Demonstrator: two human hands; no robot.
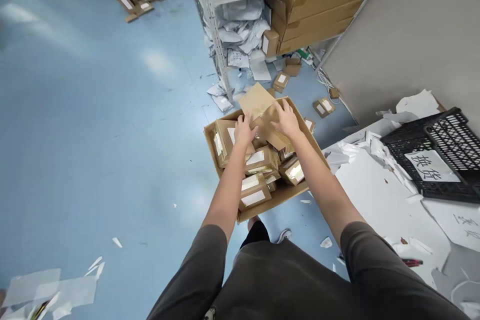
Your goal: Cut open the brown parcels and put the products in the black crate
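Observation:
An open cardboard carton [210, 141] stands on the blue floor in front of me, filled with several small brown taped parcels [255, 190] bearing white labels. Both my hands reach into its far end. My left hand [244, 131] is closed on the edge of a brown parcel [267, 127] lying on top of the pile. My right hand [287, 119] rests on the same parcel with its fingers curled over it. A raised carton flap [255, 100] stands just behind the hands.
A metal shelving rack [210, 30] with large brown boxes [318, 15] and crumpled white paper [240, 35] stands behind the carton. Small parcels [324, 106] lie scattered on the floor. A black plastic crate [438, 155] sits on a white table [375, 200] at right.

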